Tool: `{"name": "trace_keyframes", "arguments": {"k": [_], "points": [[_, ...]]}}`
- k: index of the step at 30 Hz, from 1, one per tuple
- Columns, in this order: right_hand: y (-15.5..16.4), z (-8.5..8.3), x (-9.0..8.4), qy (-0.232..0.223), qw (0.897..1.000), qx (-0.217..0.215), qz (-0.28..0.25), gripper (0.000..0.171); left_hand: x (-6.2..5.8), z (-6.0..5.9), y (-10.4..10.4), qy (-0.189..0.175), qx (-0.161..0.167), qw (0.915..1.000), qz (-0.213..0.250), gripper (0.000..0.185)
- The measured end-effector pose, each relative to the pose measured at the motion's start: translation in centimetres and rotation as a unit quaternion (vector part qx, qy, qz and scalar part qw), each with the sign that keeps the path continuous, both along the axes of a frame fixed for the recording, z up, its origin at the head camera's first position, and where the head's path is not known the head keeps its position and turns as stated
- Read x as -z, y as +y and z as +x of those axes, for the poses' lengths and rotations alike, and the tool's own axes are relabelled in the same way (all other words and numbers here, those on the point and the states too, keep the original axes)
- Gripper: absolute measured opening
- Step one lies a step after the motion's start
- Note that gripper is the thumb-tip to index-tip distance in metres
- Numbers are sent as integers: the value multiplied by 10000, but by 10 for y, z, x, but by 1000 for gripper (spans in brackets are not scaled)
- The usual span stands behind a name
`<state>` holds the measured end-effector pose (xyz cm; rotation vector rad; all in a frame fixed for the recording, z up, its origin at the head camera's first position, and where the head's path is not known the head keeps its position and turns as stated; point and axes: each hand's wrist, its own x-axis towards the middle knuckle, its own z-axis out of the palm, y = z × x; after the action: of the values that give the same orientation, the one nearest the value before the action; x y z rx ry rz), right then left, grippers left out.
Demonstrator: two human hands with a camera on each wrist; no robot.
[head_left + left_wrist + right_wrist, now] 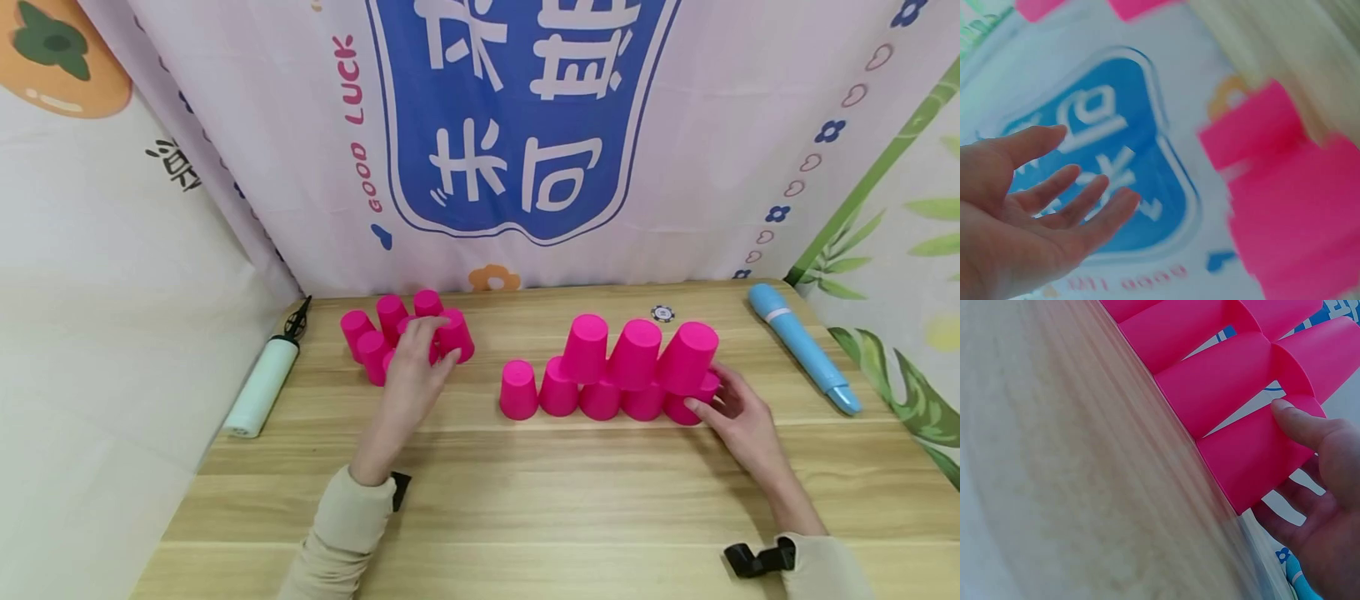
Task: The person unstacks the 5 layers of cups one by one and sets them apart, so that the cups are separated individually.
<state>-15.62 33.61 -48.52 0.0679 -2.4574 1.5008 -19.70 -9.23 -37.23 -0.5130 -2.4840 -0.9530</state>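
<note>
L hand (pixel 416 367) fingers straight, spread; R hand (pixel 738 412) fingers loosely curled.

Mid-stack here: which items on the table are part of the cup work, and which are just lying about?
In play: pink cup pyramid, loose pink cups, left hand over them, right hand at the end base cup.

Idle: white hand pump, blue tube, small round token.

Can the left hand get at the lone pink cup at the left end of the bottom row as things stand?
Probably yes. The left hand is open over the loose cup cluster, and bare table lies between it and the end cup, which carries no cup on top. The right hand is at the row's far end.
</note>
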Motion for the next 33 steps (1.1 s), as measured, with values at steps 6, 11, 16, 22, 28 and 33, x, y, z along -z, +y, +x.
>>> {"name": "trace_keyframes", "arguments": {"k": [6, 11, 16, 22, 28, 33], "points": [[-1, 2, 2, -71, 10000, 32, 21, 68, -14, 2, 49, -109, 902, 9948, 454, 53], [-3, 3, 0, -130, 9999, 84, 41, 67, -15, -4, 89, -793, 1647, 9809, 668, 69], [-2, 3, 3, -127, 9998, 57, 168, 67, -7, -10, 118, -1371, 1688, 9750, 456, 74], [-3, 4, 2, -312, 9993, 61, 208, 68, 7, -15, 131, -1559, 1524, 9751, 396, 69], [-3, 3, 0, -305, 9993, 70, 179, 68, 13, -17, 134, -1598, 1449, 9751, 510, 61], [-2, 2, -1, -284, 9993, 86, 220, 68, 11, -17, 135, -1543, 1408, 9760, 612, 60]]}}
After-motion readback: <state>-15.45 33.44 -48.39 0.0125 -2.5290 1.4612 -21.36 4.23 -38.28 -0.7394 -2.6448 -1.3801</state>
